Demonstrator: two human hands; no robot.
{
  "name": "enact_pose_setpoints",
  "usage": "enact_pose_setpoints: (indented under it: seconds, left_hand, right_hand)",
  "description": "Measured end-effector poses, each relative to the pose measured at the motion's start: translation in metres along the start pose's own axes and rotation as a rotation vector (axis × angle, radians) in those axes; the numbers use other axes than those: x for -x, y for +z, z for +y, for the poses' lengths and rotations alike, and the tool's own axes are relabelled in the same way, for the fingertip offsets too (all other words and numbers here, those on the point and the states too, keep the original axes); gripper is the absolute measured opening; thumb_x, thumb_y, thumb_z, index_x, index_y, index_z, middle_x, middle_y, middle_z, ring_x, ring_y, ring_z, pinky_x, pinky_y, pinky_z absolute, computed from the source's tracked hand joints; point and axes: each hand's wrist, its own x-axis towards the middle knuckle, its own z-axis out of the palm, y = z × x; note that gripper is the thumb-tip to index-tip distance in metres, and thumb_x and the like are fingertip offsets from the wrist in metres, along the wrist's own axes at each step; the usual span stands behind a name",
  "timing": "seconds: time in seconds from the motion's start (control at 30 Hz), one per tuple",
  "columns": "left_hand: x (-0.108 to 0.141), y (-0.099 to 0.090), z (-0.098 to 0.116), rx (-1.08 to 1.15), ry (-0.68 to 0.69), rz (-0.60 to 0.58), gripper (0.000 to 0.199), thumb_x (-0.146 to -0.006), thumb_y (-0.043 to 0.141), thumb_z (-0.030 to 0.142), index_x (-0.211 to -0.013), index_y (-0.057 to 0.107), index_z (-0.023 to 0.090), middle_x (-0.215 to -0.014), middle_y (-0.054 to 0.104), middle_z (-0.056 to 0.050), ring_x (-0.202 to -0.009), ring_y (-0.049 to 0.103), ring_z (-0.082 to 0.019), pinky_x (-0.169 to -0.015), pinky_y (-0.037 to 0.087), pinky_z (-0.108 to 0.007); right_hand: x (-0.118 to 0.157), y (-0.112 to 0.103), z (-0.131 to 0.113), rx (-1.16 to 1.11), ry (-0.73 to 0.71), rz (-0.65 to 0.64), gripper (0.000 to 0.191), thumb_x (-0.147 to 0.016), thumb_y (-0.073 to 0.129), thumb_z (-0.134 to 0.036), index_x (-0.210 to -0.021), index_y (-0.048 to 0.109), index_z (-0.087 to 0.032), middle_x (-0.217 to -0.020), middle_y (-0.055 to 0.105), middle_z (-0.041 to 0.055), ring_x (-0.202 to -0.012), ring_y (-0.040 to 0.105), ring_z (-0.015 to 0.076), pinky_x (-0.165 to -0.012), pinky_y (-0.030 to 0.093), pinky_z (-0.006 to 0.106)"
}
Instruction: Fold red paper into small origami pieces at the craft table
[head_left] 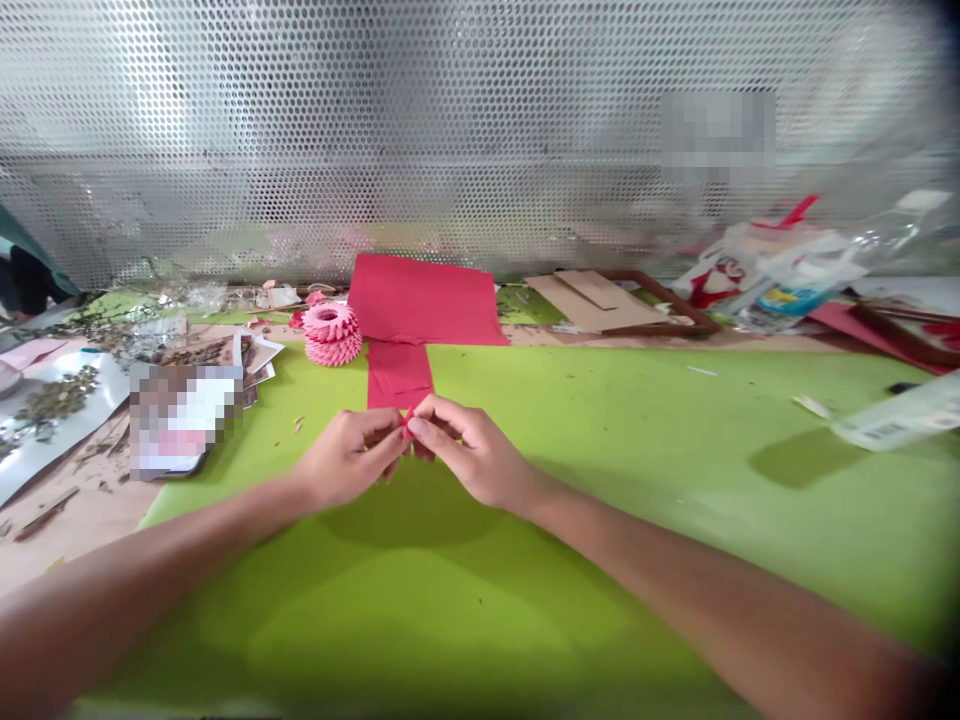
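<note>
- Left hand (345,460) and right hand (480,455) pinch a small red paper piece (406,424) between their fingertips, above the green work surface (405,610).
- The step in hand looks like folding or shaping this piece; its creases are too small to tell.
- The next move seems to call for aligned edges and light, even finger pressure.
- Red paper strips (400,370) lie just beyond.

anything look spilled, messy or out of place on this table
Yes, mostly litter: dried plant bits and a splinter-like brown piece lie strewn at left, and a pale scrap sits loose on the green surface at right.
</note>
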Motion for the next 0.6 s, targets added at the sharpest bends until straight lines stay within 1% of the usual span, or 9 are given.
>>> enact_pose_setpoints:
  seconds: [0.1,0.2,0.27,0.37,0.47,0.6]
  left_hand:
    - [0.001,-0.002,0.002,-0.013,-0.019,-0.013,0.031,-0.094,0.045,0.033,-0.068,0.05,0.017,-0.054,0.054,0.004,-0.049,0.05,-0.009,-0.052,0.037,-0.02]
    - [0.001,-0.004,0.005,0.01,-0.012,-0.044,0.026,-0.093,0.045,0.035,-0.077,0.056,0.017,-0.059,0.056,0.004,-0.053,0.052,-0.01,-0.054,0.038,-0.021]
    - [0.0,-0.004,0.005,0.005,-0.013,-0.041,0.027,-0.094,0.043,0.034,-0.08,0.057,0.017,-0.059,0.056,0.004,-0.053,0.052,-0.01,-0.054,0.038,-0.022]
    - [-0.001,-0.005,0.005,-0.006,-0.01,-0.028,0.028,-0.095,0.042,0.032,-0.075,0.056,0.017,-0.059,0.056,0.004,-0.052,0.052,-0.009,-0.056,0.039,-0.022]
    - [-0.001,-0.006,0.005,0.011,0.001,-0.085,0.031,-0.094,0.044,0.029,-0.067,0.054,0.017,-0.058,0.057,0.003,-0.053,0.052,-0.009,-0.057,0.039,-0.021]
    - [0.0,-0.009,0.005,0.044,-0.013,-0.165,0.028,-0.092,0.049,0.028,-0.068,0.057,0.016,-0.055,0.057,0.003,-0.05,0.049,-0.008,-0.055,0.038,-0.02]
  right_hand:
    - [-0.001,0.001,0.002,-0.053,0.014,0.001,0.03,-0.1,0.046,-0.042,-0.081,0.054,-0.019,-0.072,0.057,-0.0007,-0.062,0.051,0.0117,-0.06,0.041,0.025]
    - [-0.001,0.001,0.002,-0.032,0.033,0.052,0.03,-0.099,0.047,-0.041,-0.08,0.054,-0.019,-0.072,0.057,-0.0003,-0.062,0.051,0.0118,-0.06,0.042,0.025]
    - [-0.002,0.0,0.003,-0.014,0.032,0.067,0.03,-0.098,0.049,-0.041,-0.079,0.054,-0.019,-0.072,0.058,0.0003,-0.063,0.052,0.0121,-0.06,0.043,0.025]
    - [-0.003,-0.003,0.004,-0.033,0.03,0.027,0.03,-0.098,0.048,-0.041,-0.08,0.055,-0.019,-0.074,0.06,0.0012,-0.065,0.054,0.0128,-0.062,0.045,0.026]
    - [-0.003,-0.006,0.006,-0.058,0.029,-0.041,0.03,-0.099,0.046,-0.041,-0.081,0.055,-0.019,-0.075,0.062,0.0015,-0.066,0.056,0.0126,-0.063,0.045,0.026]
    - [-0.002,-0.009,0.006,0.012,0.038,-0.048,0.031,-0.098,0.048,-0.043,-0.079,0.055,-0.019,-0.067,0.055,-0.0019,-0.055,0.048,0.0103,-0.053,0.039,0.024]
